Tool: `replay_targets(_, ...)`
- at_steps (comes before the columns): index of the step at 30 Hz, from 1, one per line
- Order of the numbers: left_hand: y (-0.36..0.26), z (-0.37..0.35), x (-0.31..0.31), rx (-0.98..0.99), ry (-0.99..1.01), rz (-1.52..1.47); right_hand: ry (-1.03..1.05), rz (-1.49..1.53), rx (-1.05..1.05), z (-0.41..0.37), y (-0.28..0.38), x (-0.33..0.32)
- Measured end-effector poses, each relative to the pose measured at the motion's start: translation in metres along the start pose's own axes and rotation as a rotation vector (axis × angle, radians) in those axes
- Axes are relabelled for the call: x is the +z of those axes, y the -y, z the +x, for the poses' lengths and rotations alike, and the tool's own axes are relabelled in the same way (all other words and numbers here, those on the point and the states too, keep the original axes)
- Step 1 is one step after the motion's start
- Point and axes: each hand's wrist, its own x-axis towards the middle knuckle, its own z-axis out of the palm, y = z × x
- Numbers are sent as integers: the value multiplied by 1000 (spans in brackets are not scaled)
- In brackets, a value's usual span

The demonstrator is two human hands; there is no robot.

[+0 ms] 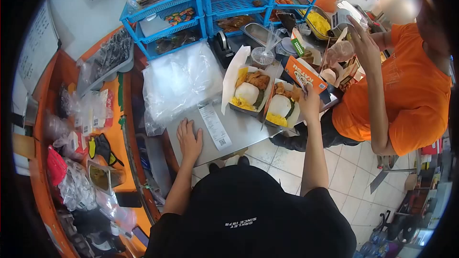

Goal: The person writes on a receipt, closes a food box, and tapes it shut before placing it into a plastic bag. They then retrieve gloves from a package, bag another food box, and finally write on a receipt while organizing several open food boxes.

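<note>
My left hand [190,139] lies flat on the metal table [196,122] with its fingers spread, beside a long printed receipt [215,128]. Fingers curled, my right hand [310,104] grips the edge of an open meal box [292,120] near its orange lid [302,75]. Inside that box are rice, fried chicken, yellow egg and something green. Just left of it stands a second open meal box [245,107] with similar food and its lid raised. My right fingertips are partly hidden against the box.
Clear plastic bags [184,79] lie left of the boxes, below blue tiered baskets [172,19]. A black tape dispenser [223,50] and a lidded plastic cup [262,56] stand behind. A co-worker in an orange shirt [401,91] handles other boxes at right. An orange counter [114,138] holds clutter.
</note>
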Motion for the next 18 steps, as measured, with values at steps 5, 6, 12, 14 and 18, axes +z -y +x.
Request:
replay_targets(5, 0, 0, 0, 10, -9, -3, 39, -113, -10, 15, 1, -1)
replay_targets(6, 0, 0, 0, 6, -2, -2, 37, -111, -9, 21, -1, 3)
replay_targets(12, 1, 0, 1, 14, 1, 6, -199, -220, -227, 32, 15, 13)
replay_targets(14, 2, -1, 2, 14, 1, 5, -144, -177, -85, 19, 27, 3)
replay_targets(18, -2, 0, -1, 5, 3, -1, 203, -168, -9, -6, 20, 6)
